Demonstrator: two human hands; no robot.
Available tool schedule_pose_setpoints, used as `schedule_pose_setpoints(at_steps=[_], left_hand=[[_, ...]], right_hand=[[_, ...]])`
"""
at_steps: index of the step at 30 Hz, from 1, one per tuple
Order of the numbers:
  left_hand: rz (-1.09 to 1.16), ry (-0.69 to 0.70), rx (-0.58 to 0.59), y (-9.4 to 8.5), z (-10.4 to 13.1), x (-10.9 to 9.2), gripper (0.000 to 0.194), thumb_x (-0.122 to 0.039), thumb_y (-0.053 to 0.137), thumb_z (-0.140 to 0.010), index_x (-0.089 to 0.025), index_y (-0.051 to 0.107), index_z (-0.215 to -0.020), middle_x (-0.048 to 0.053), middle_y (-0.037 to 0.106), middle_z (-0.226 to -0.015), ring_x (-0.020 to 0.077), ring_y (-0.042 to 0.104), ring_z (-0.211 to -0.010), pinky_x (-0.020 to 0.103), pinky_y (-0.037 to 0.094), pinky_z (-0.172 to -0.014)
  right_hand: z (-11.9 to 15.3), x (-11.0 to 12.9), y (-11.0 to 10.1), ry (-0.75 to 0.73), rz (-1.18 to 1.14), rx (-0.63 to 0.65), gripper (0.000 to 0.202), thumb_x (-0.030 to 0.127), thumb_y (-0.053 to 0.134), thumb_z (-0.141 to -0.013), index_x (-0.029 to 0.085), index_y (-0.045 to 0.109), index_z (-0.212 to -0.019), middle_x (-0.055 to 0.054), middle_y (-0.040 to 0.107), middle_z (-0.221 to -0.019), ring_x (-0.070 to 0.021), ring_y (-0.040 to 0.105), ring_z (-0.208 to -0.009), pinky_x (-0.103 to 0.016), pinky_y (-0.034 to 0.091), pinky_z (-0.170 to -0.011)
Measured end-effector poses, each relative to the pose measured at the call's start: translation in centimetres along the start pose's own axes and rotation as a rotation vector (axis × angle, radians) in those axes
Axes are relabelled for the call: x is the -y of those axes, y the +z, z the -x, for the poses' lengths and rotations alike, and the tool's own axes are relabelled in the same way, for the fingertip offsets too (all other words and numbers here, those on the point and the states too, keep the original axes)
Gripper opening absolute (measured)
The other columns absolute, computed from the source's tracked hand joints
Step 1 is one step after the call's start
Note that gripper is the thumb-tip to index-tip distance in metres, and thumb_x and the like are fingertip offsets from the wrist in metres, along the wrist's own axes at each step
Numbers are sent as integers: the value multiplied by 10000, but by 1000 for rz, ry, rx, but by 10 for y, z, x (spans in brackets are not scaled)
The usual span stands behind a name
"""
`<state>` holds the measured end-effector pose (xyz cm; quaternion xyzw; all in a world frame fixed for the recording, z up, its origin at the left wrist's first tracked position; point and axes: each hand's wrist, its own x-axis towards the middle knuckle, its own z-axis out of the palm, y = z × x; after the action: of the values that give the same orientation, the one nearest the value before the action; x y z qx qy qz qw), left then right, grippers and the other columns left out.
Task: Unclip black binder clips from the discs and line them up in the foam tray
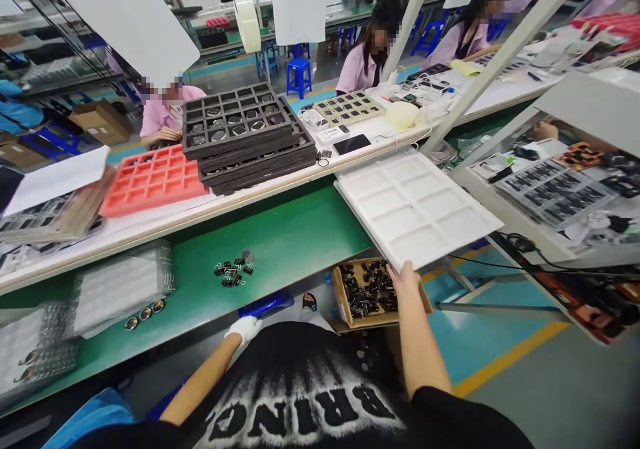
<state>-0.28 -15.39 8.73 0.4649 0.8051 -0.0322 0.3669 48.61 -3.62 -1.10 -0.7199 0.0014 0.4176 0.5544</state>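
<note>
My right hand (406, 279) is closed on the near corner of a white plastic tray (415, 206) with shallow square compartments. More than one tray layer shows at its edge. The tray is tilted at the bench's right end, partly over the green lower shelf (295, 229). Below that hand stands a cardboard box (345, 302) full of black binder clips (373, 286). My left hand (245, 329), in a white glove, is low in front of the shelf's edge, near a blue object (267, 304). Its fingers are too unclear to read.
Binder clips (234, 269), round dark pieces (145, 314) and clear plastic trays (123, 289) lie on the shelf. Above are stacked black foam trays (240, 129), a red tray (153, 179) and a slanting white post (480, 69). Co-workers (367, 62) sit across the bench.
</note>
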Motion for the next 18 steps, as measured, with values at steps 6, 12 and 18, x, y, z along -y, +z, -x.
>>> schedule_pose_setpoints(at_steps=[6, 12, 18], left_hand=[[204, 224, 176, 28, -46, -79, 424, -403, 428, -1092, -175, 563, -1424, 163, 609, -1468, 233, 595, -1354, 423, 466, -1163], [420, 371, 268, 58, -33, -112, 727, -578, 480, -1031, -186, 331, -1624, 174, 537, -1578, 245, 596, -1385, 350, 500, -1116], [440, 185, 98, 45, -22, -38, 565, -507, 624, -964, -123, 556, -1372, 168, 725, -1228, 283, 704, -1110, 404, 552, -1009]], right_hand=[[86, -49, -166, -56, -94, -111, 561, 391, 784, -515, 268, 561, -1015, -6, 651, -1141, -230, 665, -1003, -464, 647, -856], [137, -103, -288, 118, 125, 15, 690, 439, 907, -489, 277, 643, -1106, -27, 709, -1070, -251, 701, -832, -406, 667, -688], [115, -86, -219, -59, 342, 299, 666, 448, 869, -523, 211, 653, -1107, -60, 755, -1055, -266, 712, -953, -340, 632, -800]])
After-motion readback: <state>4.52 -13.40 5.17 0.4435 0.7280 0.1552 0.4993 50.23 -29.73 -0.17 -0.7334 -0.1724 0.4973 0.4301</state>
